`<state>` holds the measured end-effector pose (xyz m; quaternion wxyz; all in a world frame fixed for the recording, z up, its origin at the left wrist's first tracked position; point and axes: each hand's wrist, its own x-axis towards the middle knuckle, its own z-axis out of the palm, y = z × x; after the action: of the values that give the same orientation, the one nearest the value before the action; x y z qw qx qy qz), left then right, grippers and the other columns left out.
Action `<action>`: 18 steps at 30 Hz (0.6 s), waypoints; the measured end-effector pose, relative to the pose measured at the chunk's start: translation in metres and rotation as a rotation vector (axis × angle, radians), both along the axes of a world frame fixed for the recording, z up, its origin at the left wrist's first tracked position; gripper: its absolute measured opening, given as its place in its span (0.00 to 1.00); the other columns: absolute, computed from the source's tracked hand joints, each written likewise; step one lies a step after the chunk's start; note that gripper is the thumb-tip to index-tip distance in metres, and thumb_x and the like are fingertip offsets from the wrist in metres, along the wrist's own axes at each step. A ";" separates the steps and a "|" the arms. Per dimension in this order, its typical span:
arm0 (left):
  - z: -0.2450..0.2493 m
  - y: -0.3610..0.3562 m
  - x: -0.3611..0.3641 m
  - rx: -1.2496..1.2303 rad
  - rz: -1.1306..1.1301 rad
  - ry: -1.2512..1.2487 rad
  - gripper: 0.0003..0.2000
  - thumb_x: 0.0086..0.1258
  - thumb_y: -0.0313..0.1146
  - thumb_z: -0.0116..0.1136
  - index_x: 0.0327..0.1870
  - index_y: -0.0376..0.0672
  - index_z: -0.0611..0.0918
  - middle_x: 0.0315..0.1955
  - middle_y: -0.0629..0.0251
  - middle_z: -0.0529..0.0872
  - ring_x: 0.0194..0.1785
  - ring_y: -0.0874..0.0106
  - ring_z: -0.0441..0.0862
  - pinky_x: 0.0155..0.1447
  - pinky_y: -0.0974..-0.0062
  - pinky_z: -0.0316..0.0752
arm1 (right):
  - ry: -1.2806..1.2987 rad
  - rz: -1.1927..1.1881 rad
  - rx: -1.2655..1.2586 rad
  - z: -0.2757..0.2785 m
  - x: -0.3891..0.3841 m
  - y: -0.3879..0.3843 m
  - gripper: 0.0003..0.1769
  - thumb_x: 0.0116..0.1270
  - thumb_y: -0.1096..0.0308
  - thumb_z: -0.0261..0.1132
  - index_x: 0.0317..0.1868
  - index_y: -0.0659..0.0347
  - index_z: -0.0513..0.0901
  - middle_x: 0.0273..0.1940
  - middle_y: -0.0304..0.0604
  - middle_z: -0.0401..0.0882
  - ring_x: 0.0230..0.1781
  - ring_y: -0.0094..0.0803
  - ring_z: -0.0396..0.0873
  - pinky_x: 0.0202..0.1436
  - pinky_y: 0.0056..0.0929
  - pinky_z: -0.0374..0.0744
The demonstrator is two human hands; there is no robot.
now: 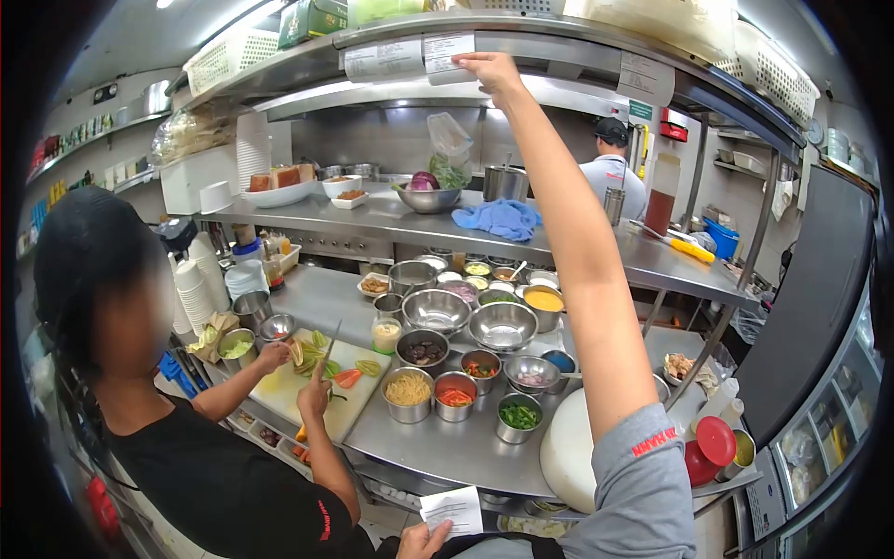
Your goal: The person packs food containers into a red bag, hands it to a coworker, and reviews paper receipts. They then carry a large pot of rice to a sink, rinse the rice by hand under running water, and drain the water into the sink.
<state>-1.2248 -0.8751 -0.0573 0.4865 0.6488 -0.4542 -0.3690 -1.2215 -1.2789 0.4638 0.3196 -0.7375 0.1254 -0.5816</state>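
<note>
My right hand [492, 74] is raised to the upper shelf edge, its fingers pinched on the right-hand paper slip [449, 54], beside another printed slip [384, 61] hanging there. Low in the view, my left hand [424, 540] grips a white printed slip [452, 512] between thumb and fingers. Beneath my raised arm stand steel bowls and pots, among them noodles [408, 389], red pepper strips [454, 396] and chopped greens [519, 415].
On the left a co-worker in black holds a knife [328, 352] over a cutting board [349, 405] with cut vegetables. Another person stands behind the shelf. A blue cloth [496, 218] lies on the middle shelf; a white round lid [568, 452] is near my right sleeve.
</note>
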 end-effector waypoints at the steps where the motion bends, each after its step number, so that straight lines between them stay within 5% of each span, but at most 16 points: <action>1: 0.004 0.000 0.001 0.038 -0.008 -0.023 0.16 0.66 0.41 0.52 0.40 0.34 0.80 0.30 0.60 0.84 0.37 0.76 0.79 0.42 0.78 0.72 | -0.084 -0.001 -0.012 -0.007 -0.010 -0.001 0.07 0.57 0.73 0.61 0.36 0.58 0.84 0.40 0.42 0.80 0.44 0.33 0.75 0.46 0.36 0.73; 4: 0.026 0.002 0.000 -0.091 -0.014 -0.207 0.09 0.59 0.30 0.57 0.25 0.32 0.76 0.16 0.50 0.71 0.20 0.73 0.66 0.26 0.71 0.64 | -0.316 -0.052 -0.062 -0.022 -0.051 -0.010 0.07 0.54 0.80 0.60 0.33 0.65 0.83 0.33 0.44 0.81 0.30 0.29 0.79 0.28 0.26 0.82; 5: 0.032 0.000 -0.004 -0.161 0.018 -0.138 0.16 0.60 0.37 0.57 0.22 0.29 0.73 0.13 0.46 0.64 0.16 0.69 0.61 0.23 0.65 0.58 | -0.352 -0.060 -0.069 -0.024 -0.065 -0.013 0.08 0.54 0.82 0.59 0.34 0.68 0.82 0.34 0.46 0.80 0.32 0.30 0.78 0.32 0.27 0.83; 8: 0.018 -0.007 -0.001 0.060 -0.067 -0.025 0.16 0.65 0.42 0.53 0.40 0.34 0.81 0.29 0.59 0.84 0.36 0.76 0.79 0.41 0.77 0.72 | -0.375 -0.141 -0.123 -0.013 -0.086 -0.014 0.08 0.55 0.83 0.57 0.36 0.71 0.80 0.37 0.49 0.78 0.35 0.32 0.78 0.37 0.29 0.83; 10: 0.007 -0.013 0.000 0.030 -0.095 -0.118 0.16 0.65 0.42 0.53 0.40 0.35 0.81 0.29 0.59 0.84 0.35 0.76 0.79 0.41 0.76 0.72 | -0.305 -0.275 -0.221 0.001 -0.087 -0.013 0.08 0.55 0.82 0.58 0.36 0.70 0.80 0.39 0.49 0.78 0.35 0.33 0.78 0.35 0.30 0.82; 14: 0.014 -0.011 -0.002 -0.045 -0.056 -0.143 0.14 0.65 0.39 0.53 0.39 0.35 0.81 0.27 0.58 0.84 0.32 0.77 0.79 0.38 0.76 0.73 | -0.357 -1.186 -0.697 -0.005 -0.079 0.002 0.08 0.49 0.68 0.66 0.33 0.51 0.85 0.33 0.43 0.78 0.43 0.35 0.72 0.51 0.36 0.67; 15: 0.016 -0.008 -0.002 -0.063 -0.043 -0.130 0.14 0.64 0.39 0.54 0.37 0.35 0.80 0.26 0.57 0.82 0.30 0.76 0.78 0.36 0.75 0.72 | -0.487 -1.150 -0.675 -0.011 -0.067 0.020 0.05 0.45 0.68 0.68 0.26 0.46 0.85 0.40 0.43 0.69 0.49 0.45 0.61 0.53 0.46 0.63; 18: 0.022 -0.003 -0.001 -0.114 -0.013 -0.113 0.14 0.63 0.39 0.54 0.33 0.33 0.78 0.23 0.54 0.78 0.26 0.73 0.73 0.33 0.72 0.68 | -0.116 -0.888 -0.730 -0.018 -0.017 0.021 0.12 0.49 0.66 0.67 0.37 0.47 0.84 0.38 0.44 0.79 0.49 0.38 0.69 0.57 0.36 0.62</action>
<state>-1.2258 -0.8776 -0.0353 0.4938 0.6371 -0.5052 -0.3083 -1.2389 -1.2577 0.4459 -0.2238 -0.6435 0.1964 -0.7051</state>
